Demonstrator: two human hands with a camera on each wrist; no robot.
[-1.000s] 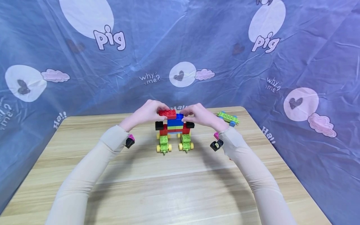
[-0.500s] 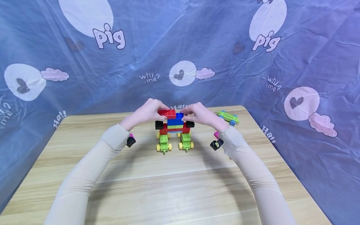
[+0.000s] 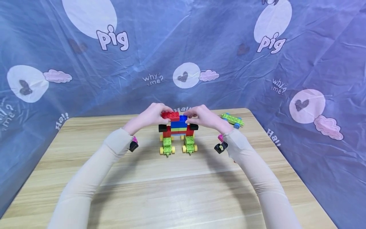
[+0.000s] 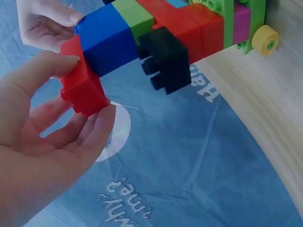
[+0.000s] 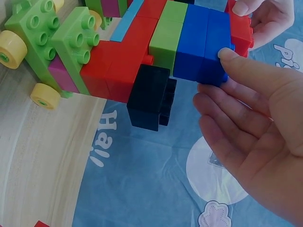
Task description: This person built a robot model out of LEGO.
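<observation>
A brick figure stands on two lime-green wheeled bases [image 3: 167, 145] with yellow wheels. Blue bricks [image 5: 201, 40] top its body, above lime and red ones. A black brick [image 4: 168, 61] juts from the left side, and another black brick [image 5: 147, 97] from the right. My left hand [image 3: 152, 115] pinches a red brick [image 4: 83, 87] between thumb and fingers, at the left part of the blue top, overhanging it leftwards. My right hand [image 3: 204, 117] pinches the upper blue brick from the right, thumb on one face and fingertips below its edge in the right wrist view.
A lime wheeled base [image 3: 233, 120] with blue wheels lies at the table's back right. Small black and pink items [image 3: 220, 147] show beside both wrists. A red piece [image 5: 41, 223] lies at the right wrist view's lower edge. A printed blue cloth [image 3: 137, 92] hangs behind the wooden table [image 3: 171, 197].
</observation>
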